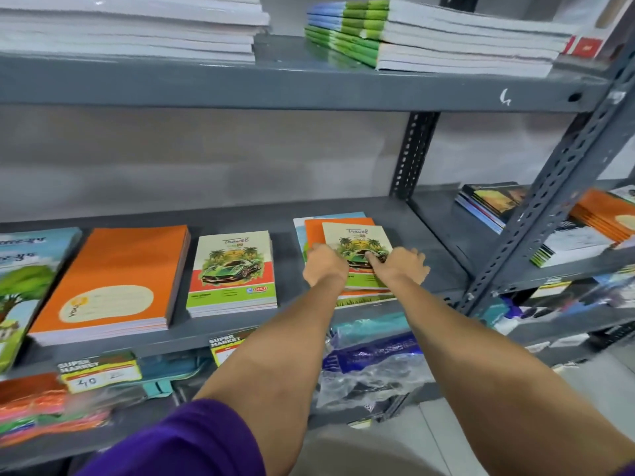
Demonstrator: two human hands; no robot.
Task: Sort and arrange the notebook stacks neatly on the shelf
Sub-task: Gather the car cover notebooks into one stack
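Note:
On the grey middle shelf (240,214) lie several notebook stacks: a tree-cover stack (24,283) at far left, an orange stack (117,269), and a green-car "Travel" stack (233,269). To the right is a mixed pile: a small "Travel" notebook (355,240) on top of an orange notebook (314,231) and a larger light-blue one (299,231). My left hand (324,264) rests on the pile's left side, fingers over the top notebook's edge. My right hand (400,264) presses on the top notebook's right part, fingers spread.
The upper shelf carries white-edged stacks (137,25) and green-spined notebooks (429,39). A perforated steel upright (549,207) stands to the right, with more stacks (584,228) on the neighbouring shelf. Price tags (99,372) and plastic-wrapped goods (371,365) sit below the shelf edge.

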